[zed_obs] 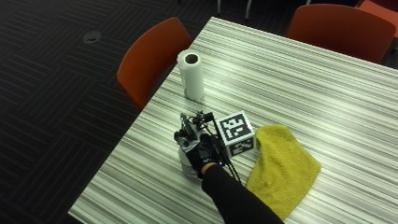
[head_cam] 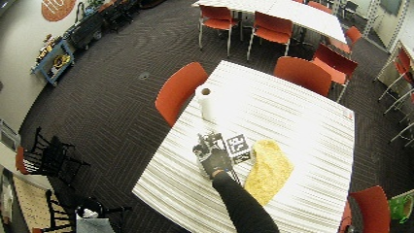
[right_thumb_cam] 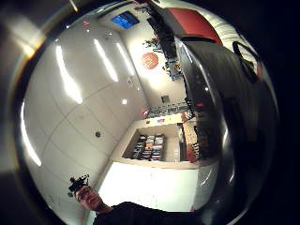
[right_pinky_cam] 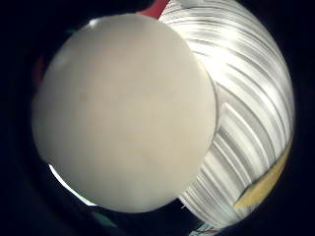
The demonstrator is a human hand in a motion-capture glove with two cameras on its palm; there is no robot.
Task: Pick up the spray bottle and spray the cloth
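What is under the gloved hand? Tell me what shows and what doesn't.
Under the right hand a whitish spray bottle stands on the striped table, beside the yellow cloth. The hand covers the bottle's top, so its nozzle is hidden.

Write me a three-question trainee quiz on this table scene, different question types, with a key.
1. True or false: the yellow cloth lies flat on the striped table, beside the gloved right hand.
2. Multiple choice: what stands upright near the table edge by the orange chair? A) a paper towel roll B) a mug C) a book
3. Fill in: the gloved hand has its grip on the spray ___, which stands on the table.

Key: 1 true. 2 A, the paper towel roll. 3 bottle; its pale body fills the little finger side palm view, though the outside view shows little of it under the hand.
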